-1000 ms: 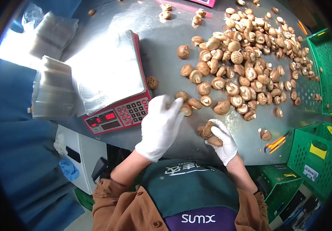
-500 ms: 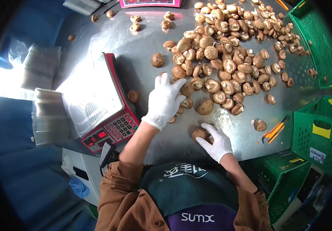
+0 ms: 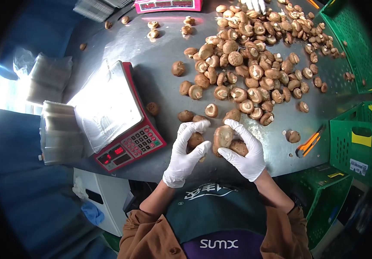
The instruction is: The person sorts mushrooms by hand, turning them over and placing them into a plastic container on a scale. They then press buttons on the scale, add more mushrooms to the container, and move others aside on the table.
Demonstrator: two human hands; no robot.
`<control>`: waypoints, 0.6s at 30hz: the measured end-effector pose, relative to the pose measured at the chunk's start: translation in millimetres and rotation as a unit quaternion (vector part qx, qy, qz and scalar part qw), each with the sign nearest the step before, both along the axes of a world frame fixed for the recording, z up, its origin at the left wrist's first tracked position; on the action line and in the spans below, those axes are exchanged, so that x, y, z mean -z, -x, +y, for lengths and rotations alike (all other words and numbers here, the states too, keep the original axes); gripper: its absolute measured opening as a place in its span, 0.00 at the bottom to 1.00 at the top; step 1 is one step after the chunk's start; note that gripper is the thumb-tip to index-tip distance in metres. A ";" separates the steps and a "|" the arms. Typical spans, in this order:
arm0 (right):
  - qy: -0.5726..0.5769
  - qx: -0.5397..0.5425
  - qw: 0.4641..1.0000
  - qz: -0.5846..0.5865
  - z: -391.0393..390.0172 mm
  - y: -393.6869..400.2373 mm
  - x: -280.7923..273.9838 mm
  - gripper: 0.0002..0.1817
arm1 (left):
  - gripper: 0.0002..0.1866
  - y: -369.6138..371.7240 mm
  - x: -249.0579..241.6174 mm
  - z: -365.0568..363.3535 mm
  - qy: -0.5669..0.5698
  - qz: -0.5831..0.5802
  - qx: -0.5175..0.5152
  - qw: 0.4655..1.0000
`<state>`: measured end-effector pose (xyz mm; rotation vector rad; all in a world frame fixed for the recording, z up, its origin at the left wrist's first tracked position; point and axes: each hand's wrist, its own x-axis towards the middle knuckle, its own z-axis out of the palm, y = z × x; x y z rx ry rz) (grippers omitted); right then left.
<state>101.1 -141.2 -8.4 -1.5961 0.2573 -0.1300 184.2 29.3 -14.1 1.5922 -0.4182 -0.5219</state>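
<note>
Both my hands wear white gloves and are near the table's front edge. My left hand [image 3: 185, 153] is curled round a brown shiitake mushroom [image 3: 195, 140], partly hidden by the fingers. Facing it, my right hand [image 3: 247, 152] grips a large shiitake [image 3: 223, 136] between fingers and thumb, its pale underside showing. Another shiitake [image 3: 239, 148] rests against that palm. Just beyond my fingertips lie several loose mushrooms, among them one with its stem up [image 3: 212, 110]. A big heap of shiitake [image 3: 255, 71] spreads farther back.
To the left stands a red scale [image 3: 136, 144] with a plastic-covered pan, beside stacked clear trays [image 3: 60, 131]. Orange-handled clippers [image 3: 310, 142] lie at the right, near green crates [image 3: 354, 142]. Another person's gloved hand [image 3: 255, 5] reaches into the far heap. A pink scale [image 3: 168, 5] stands at the back.
My left hand has come back towards me and now holds a mushroom. My right hand has lifted a mushroom and turned it. Another person's hand has appeared at the far heap.
</note>
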 end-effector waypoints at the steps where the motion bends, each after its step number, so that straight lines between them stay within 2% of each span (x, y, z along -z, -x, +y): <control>1: -0.005 -0.004 1.000 -0.003 0.7 2.7 2.1 0.37 | 0.23 2.2 -0.3 3.5 -0.010 0.029 -0.004 1.000; 2: -0.009 -0.008 1.000 -0.006 0.9 5.7 3.2 0.37 | 0.20 4.7 -0.4 6.3 -0.020 0.058 -0.008 0.998; 3: -0.073 -0.033 0.996 0.035 0.1 9.2 0.8 0.37 | 0.14 7.4 -4.2 3.7 0.019 0.111 -0.015 0.993; 6: -0.199 -0.036 0.979 0.023 4.2 15.5 4.1 0.36 | 0.11 15.5 -2.8 0.6 0.022 0.090 -0.016 0.996; 9: -0.198 -0.082 0.976 0.048 -0.9 22.1 6.0 0.35 | 0.08 22.2 -4.5 -0.4 0.025 0.067 -0.038 0.997; 13: -0.216 -0.073 0.972 0.061 3.8 24.9 6.8 0.35 | 0.06 25.9 -10.1 3.1 0.010 0.013 -0.043 0.999; 16: -0.198 -0.081 0.975 0.068 3.6 25.9 8.5 0.35 | 0.04 26.5 -24.8 7.3 0.058 0.110 -0.049 0.991; 18: -0.180 -0.086 0.977 0.074 4.1 26.5 11.3 0.35 | 0.05 26.1 -26.2 14.0 0.082 0.124 -0.055 0.987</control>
